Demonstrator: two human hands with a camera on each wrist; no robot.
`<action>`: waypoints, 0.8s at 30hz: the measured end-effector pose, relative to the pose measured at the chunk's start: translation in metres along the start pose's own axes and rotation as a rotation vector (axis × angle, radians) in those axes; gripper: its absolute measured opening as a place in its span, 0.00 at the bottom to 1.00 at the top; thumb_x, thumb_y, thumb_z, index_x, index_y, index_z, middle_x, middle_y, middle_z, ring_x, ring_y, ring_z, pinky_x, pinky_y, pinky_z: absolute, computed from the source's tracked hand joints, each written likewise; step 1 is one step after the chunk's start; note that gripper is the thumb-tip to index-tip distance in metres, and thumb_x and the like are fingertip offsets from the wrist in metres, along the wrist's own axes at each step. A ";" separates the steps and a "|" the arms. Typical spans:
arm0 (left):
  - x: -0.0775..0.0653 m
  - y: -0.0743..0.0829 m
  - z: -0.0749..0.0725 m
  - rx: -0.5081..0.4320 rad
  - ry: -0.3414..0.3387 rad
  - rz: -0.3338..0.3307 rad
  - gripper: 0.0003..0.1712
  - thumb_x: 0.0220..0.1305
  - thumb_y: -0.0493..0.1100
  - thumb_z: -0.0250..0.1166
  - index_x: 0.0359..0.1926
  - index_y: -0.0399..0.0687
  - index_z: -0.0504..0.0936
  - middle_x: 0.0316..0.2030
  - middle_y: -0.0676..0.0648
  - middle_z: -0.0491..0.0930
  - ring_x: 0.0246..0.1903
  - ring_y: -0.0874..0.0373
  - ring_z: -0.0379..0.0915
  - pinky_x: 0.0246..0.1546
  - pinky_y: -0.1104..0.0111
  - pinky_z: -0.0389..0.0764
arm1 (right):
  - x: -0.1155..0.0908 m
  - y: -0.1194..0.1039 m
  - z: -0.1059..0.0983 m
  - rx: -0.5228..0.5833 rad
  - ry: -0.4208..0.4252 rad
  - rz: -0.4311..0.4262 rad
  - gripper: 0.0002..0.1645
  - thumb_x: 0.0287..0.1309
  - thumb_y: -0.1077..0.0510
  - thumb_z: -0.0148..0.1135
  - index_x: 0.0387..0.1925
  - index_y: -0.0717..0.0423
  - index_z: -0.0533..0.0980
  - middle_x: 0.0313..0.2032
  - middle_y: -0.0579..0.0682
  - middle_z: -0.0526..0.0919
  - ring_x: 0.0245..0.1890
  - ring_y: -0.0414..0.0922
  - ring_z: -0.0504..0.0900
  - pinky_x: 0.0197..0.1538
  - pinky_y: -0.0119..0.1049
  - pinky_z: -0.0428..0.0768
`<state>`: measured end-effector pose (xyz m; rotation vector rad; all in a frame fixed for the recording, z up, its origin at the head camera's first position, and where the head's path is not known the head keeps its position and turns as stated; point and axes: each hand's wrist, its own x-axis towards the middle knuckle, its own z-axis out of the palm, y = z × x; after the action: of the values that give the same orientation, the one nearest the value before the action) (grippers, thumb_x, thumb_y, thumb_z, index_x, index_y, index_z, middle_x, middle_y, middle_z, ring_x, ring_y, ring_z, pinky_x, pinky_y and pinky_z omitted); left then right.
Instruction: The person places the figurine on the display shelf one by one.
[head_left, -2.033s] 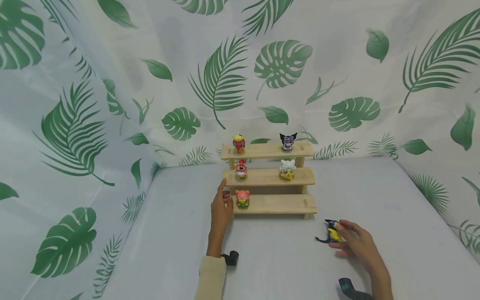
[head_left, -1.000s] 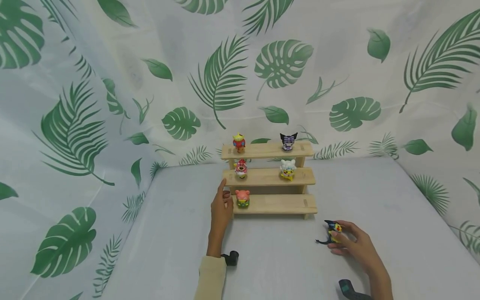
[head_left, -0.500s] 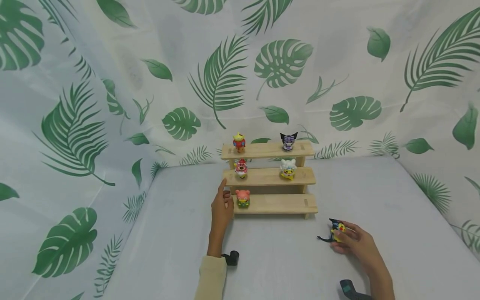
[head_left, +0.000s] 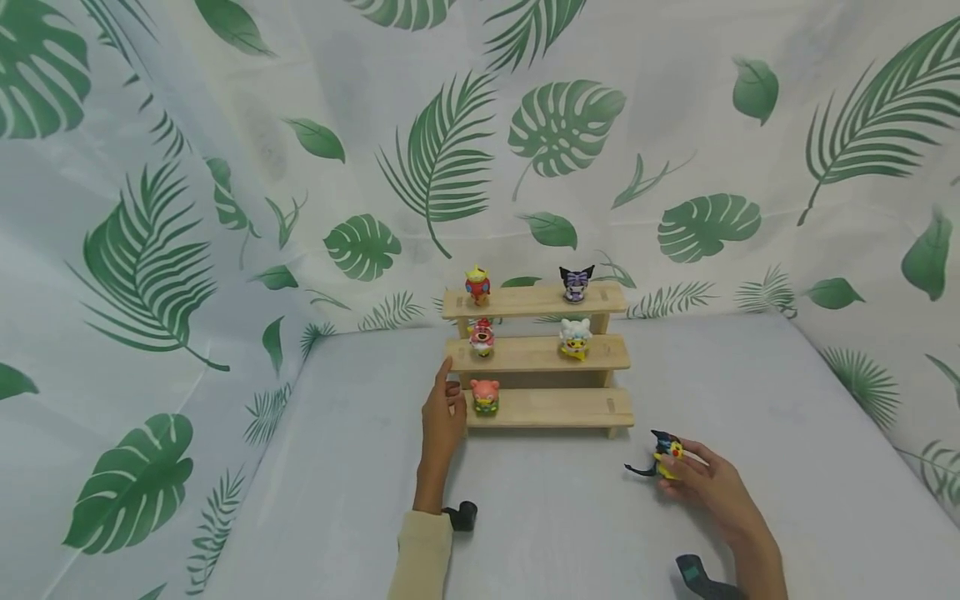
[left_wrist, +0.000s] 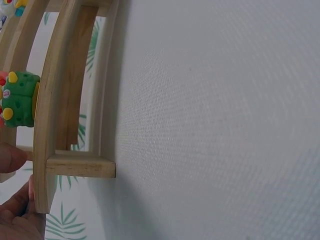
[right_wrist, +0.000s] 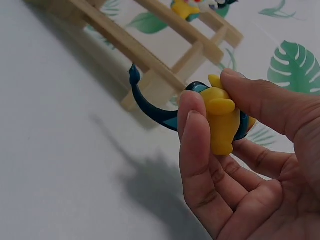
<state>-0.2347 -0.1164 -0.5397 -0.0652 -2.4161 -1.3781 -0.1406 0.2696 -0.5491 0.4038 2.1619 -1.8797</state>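
My right hand (head_left: 708, 487) pinches a small yellow toy figurine (right_wrist: 220, 120) in a dark blue hooded costume with a long curved tail. The figurine is held above the table, its shadow falling below it in the right wrist view. Over at the left end of the three-tier wooden display stand (head_left: 555, 410), my left hand (head_left: 444, 417) grips the stand's side, with the index finger reaching up to the middle tier. Beside that hand sits a pink-headed figurine in green (head_left: 485, 398) on the bottom tier; the left wrist view shows its green back.
A red bear figurine (head_left: 482, 339) and a white-hooded yellow one (head_left: 575, 340) occupy the middle tier. The top tier bears a yellow-topped red figurine (head_left: 477, 287) and a black-eared purple one (head_left: 577, 284). A leaf-print sheet (head_left: 450, 150) hangs behind the white table (head_left: 540, 517).
My right hand has gone from having its fingers around the figurine near the table to pinching it, turned more upright and raised slightly. My left hand stays on the stand.
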 end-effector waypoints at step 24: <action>0.001 -0.001 -0.001 -0.002 0.022 0.033 0.37 0.65 0.28 0.57 0.73 0.50 0.61 0.46 0.36 0.81 0.45 0.46 0.81 0.47 0.57 0.83 | 0.021 -0.041 0.059 0.155 0.036 -0.316 0.39 0.59 0.60 0.68 0.67 0.56 0.58 0.43 0.37 0.79 0.40 0.34 0.86 0.47 0.32 0.84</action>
<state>-0.2355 -0.1177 -0.5398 -0.0889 -2.3848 -1.3598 -0.1752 0.2068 -0.5271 0.1293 2.2172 -2.2315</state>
